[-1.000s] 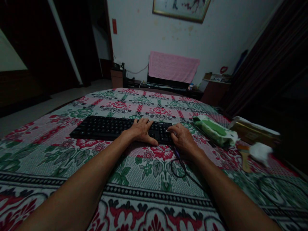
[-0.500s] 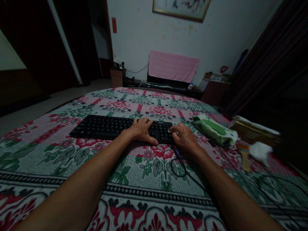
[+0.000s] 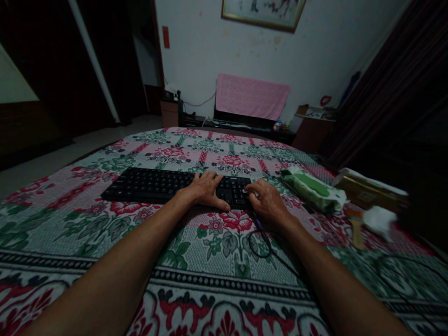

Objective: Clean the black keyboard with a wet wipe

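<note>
A black keyboard (image 3: 154,185) lies flat across the patterned bedspread. My left hand (image 3: 206,189) rests on it right of the middle, fingers spread and thumb stretched along the near edge. At the number pad on the right end, my right hand (image 3: 266,199) is closed in a pinch, its fingertips at the keys. Something small and whitish shows at those fingertips, too small to name. A dark cable (image 3: 261,242) curls on the bedspread below my right wrist.
Right of the keyboard lie a green-and-white pack of wipes (image 3: 315,187), a gold box (image 3: 371,191), a brush with a wooden handle (image 3: 357,231) and a crumpled white wad (image 3: 380,220). A pink towel (image 3: 250,95) covers a screen at the far wall.
My right hand has shifted very slightly on the number pad, still pinched. My left hand and the keyboard have stayed in place.
</note>
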`<state>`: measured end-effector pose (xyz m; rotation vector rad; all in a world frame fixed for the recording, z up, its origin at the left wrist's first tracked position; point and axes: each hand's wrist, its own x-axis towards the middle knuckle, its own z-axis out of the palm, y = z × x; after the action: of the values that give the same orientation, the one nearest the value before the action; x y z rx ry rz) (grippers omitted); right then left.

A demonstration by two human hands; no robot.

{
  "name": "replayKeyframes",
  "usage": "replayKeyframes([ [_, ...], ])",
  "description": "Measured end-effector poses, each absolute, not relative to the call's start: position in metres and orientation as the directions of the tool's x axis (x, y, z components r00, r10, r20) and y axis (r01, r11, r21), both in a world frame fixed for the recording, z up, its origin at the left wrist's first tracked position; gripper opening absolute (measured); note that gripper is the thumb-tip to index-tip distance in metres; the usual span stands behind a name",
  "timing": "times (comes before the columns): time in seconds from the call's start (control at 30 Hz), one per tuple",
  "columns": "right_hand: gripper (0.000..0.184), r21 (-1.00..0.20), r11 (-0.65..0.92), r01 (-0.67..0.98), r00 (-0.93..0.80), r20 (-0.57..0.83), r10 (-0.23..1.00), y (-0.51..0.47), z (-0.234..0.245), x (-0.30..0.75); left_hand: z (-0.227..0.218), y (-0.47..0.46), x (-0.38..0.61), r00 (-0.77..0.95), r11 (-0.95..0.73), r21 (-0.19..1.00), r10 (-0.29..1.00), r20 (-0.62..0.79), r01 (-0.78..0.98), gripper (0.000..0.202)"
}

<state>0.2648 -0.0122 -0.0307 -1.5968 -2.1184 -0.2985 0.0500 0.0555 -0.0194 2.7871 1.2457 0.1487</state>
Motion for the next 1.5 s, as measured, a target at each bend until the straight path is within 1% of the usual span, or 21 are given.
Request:
replayKeyframes([
  [0.27,0.024,-0.115,0.249,0.962,-0.158,0.509,0.846,-0.01,-0.032,0.264,-0.018,0.054,0.051,0.661,-0.662,0.105,0.749,0.054,0.742,0.108],
  [0.43,0.022,-0.149,0.293,0.944,-0.185,0.495,0.849,-0.01,-0.031,0.263,-0.018,0.054,0.051,0.65,-0.651,0.098,0.758,0.045,0.752,0.107],
  [0.53,0.02,-0.142,0.291,0.946,-0.19,0.482,0.855,-0.012,-0.028,0.264,-0.019,0.055,0.051,0.654,-0.656,0.093,0.754,0.058,0.749,0.104],
  [0.67,0.02,-0.131,0.252,0.959,-0.155,0.504,0.85,-0.013,-0.028,0.267,-0.021,0.056,0.05,0.658,-0.662,0.092,0.749,0.073,0.744,0.104],
  [0.77,0.021,-0.129,0.297,0.946,-0.193,0.512,0.837,-0.012,-0.031,0.267,-0.02,0.056,0.05,0.664,-0.667,0.094,0.745,0.066,0.739,0.105],
  [0.83,0.022,-0.12,0.342,0.932,-0.241,0.501,0.831,-0.012,-0.032,0.265,-0.019,0.055,0.051,0.663,-0.665,0.092,0.746,0.057,0.741,0.105],
  [0.9,0.021,-0.11,0.354,0.929,-0.261,0.487,0.834,-0.012,-0.032,0.263,-0.018,0.054,0.051,0.659,-0.66,0.092,0.751,0.045,0.746,0.106],
  [1.1,0.023,-0.119,0.256,0.96,-0.169,0.483,0.859,-0.01,-0.032,0.263,-0.019,0.055,0.051,0.652,-0.652,0.097,0.758,0.041,0.752,0.105],
  [1.2,0.024,-0.137,0.26,0.956,-0.167,0.476,0.864,-0.009,-0.031,0.265,-0.019,0.055,0.051,0.655,-0.656,0.1,0.754,0.046,0.748,0.105],
  [1.37,0.021,-0.163,0.249,0.955,-0.161,0.421,0.893,-0.012,-0.026,0.267,-0.019,0.055,0.05,0.657,-0.658,0.109,0.752,0.054,0.745,0.102],
  [1.5,0.022,-0.217,0.269,0.938,-0.15,0.447,0.882,-0.013,-0.022,0.27,-0.021,0.056,0.05,0.664,-0.668,0.106,0.744,0.072,0.736,0.102],
])
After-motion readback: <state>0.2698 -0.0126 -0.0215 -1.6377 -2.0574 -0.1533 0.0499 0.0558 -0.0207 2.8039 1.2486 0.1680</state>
